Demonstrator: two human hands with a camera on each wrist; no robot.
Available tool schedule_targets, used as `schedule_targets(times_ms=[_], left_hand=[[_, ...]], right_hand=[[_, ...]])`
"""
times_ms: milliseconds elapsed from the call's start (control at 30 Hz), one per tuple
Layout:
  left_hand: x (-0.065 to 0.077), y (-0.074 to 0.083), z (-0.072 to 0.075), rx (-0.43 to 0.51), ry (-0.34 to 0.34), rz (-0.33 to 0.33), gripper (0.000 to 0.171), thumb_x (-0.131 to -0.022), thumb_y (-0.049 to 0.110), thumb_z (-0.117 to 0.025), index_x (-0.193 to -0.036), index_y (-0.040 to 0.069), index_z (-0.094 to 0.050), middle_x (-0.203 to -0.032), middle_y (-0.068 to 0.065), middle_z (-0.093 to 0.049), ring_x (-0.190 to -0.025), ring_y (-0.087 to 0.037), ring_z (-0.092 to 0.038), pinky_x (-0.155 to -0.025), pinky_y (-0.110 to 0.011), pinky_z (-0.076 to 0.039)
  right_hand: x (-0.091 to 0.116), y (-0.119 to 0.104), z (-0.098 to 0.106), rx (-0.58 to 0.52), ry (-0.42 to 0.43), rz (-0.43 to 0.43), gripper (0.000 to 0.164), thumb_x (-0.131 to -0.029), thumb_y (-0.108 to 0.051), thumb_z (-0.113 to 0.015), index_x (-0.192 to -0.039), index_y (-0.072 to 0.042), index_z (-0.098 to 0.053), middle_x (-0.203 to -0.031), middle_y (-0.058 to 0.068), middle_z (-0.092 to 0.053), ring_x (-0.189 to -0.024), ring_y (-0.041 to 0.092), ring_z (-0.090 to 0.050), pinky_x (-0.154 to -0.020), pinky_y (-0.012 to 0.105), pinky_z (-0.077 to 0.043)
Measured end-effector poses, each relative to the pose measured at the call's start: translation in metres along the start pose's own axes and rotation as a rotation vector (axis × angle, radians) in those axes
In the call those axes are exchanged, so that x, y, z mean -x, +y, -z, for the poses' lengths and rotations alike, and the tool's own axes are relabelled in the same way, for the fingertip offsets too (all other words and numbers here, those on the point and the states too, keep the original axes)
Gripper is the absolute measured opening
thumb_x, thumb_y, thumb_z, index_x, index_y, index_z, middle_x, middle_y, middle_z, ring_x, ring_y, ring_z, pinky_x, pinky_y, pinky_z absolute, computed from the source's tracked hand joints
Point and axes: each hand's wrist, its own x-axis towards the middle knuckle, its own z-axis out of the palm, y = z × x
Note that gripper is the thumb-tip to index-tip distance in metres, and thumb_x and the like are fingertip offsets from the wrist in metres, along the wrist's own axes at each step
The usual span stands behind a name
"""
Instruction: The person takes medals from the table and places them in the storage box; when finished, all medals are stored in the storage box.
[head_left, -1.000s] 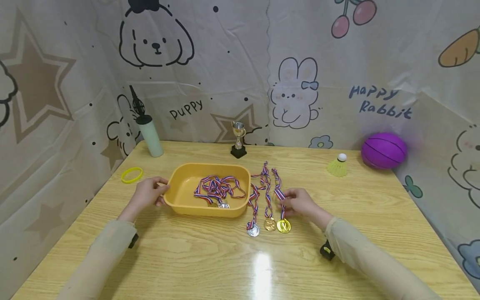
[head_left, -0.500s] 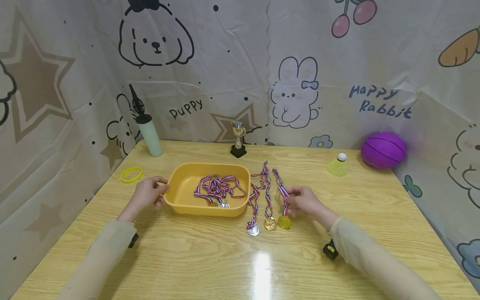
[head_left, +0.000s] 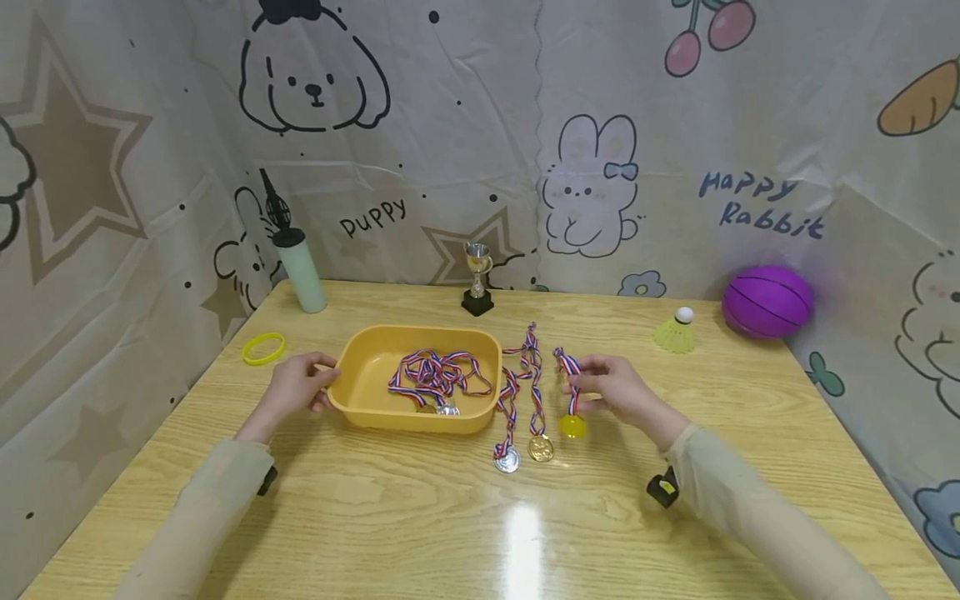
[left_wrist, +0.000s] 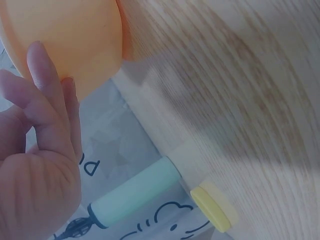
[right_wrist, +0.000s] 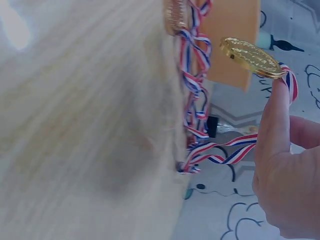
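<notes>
My left hand (head_left: 298, 387) holds the left rim of a yellow plastic basin (head_left: 375, 421). In the left wrist view, its fingers (left_wrist: 47, 82) lie against the basin's outer wall. Inside the basin is a tangle of striped ribbons (head_left: 431, 373) with a silver medal (head_left: 447, 410) among them. My right hand (head_left: 617, 390) pinches the red, white and blue ribbon of a gold medal (right_wrist: 252, 57). That medal hangs above the table, while its ribbon's far end trails down to the tabletop. To its left lie a bronze-gold medal (head_left: 541, 448) and a silver medal (head_left: 507, 460), ribbons stretched away from me.
Behind the basin stands a small trophy cup (head_left: 477, 279). A pale green pump (head_left: 303, 275) and a yellow wristband (head_left: 264, 350) are at the left. Far right are a yellow shuttlecock (head_left: 677, 332) and a purple ball (head_left: 768, 302), near the printed cloth wall.
My right hand has lifted the gold medal by its ribbon and moved slightly up and right; the ribbon's far end has slid toward me. My left hand and the basin stay put.
</notes>
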Motion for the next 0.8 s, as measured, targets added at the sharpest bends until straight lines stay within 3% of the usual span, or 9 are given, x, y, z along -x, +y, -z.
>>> schedule_targets(times_ms=[467,800], left_hand=[[0.001,0.001,0.0,0.005,0.001,0.003,0.034,-0.099,0.015,-0.053,-0.123,-0.01,-0.053,-0.078,-0.013,-0.064,-0.056,-0.016,-0.065,-0.048,-0.024,-0.052],[0.001,0.001,0.0,0.003,-0.002,0.018,0.033,-0.099,0.014,-0.052,-0.123,-0.009,-0.053,-0.078,-0.014,-0.064,-0.057,-0.019,-0.066,-0.049,-0.023,-0.053]], right_hand=[[0.009,-0.05,-0.006,-0.044,0.004,0.11,0.033,-0.096,-0.002,-0.053,-0.124,0.012,-0.043,-0.094,0.001,-0.063,-0.086,0.01,-0.066,-0.07,0.026,-0.059],[0.009,-0.073,-0.024,-0.017,0.02,0.136,0.042,-0.095,-0.003,-0.055,-0.133,0.009,-0.042,-0.104,0.005,-0.057,-0.087,0.01,-0.066,-0.07,0.027,-0.059]])
